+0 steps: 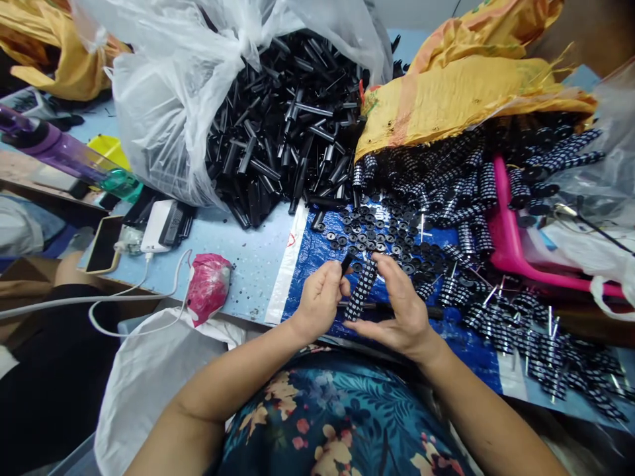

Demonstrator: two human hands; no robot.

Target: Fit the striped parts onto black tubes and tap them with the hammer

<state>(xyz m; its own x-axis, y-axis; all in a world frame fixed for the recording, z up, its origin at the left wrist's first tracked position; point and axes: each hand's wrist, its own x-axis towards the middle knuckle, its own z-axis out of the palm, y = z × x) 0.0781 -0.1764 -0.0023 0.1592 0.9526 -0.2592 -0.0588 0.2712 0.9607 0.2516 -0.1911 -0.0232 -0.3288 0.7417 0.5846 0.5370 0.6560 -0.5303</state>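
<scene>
My left hand is closed around a short black plastic piece, whose end sticks up past the thumb. A black cylinder with rows of white squares is held lengthwise between the thumb and fingers of my right hand. The two hands are close together, just above the front of a blue plastic sheet. Just beyond them lie many small round black discs with holes. More patterned cylinders, several with thin metal rods sticking out, are heaped to the right.
A clear plastic bag spills black tubes at the back. A yellow woven sack of patterned cylinders lies beside a pink basket. On the left are a pink wrapped bundle, white charger, phone and purple bottle.
</scene>
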